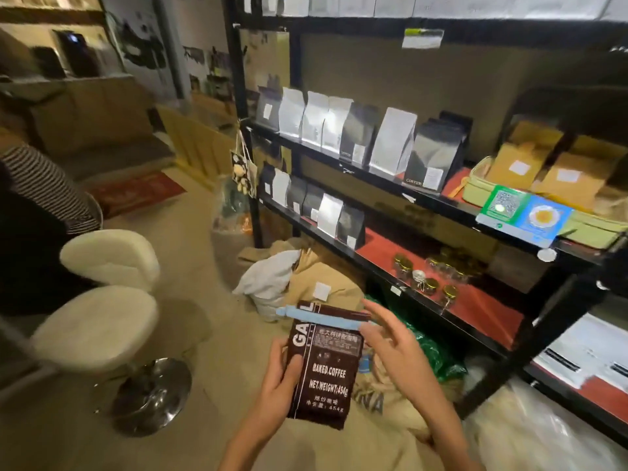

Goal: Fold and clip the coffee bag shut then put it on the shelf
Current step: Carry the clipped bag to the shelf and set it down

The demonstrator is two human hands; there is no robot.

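A black shelf [401, 190] lined with upright bags is seen to the right, with burlap sacks [326, 283] heaped at its foot. The brown coffee bag [323, 375] is gripped along its left edge by the left hand [282, 379]. The blue clip [319, 317] spans its folded top, touched at its end by the loosely opened right hand [394, 348].

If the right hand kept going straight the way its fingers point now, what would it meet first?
The right hand points up-left, with its fingertips already at the end of the blue clip across the folded top of the coffee bag. It would meet that clip first; whether they touch is unclear.
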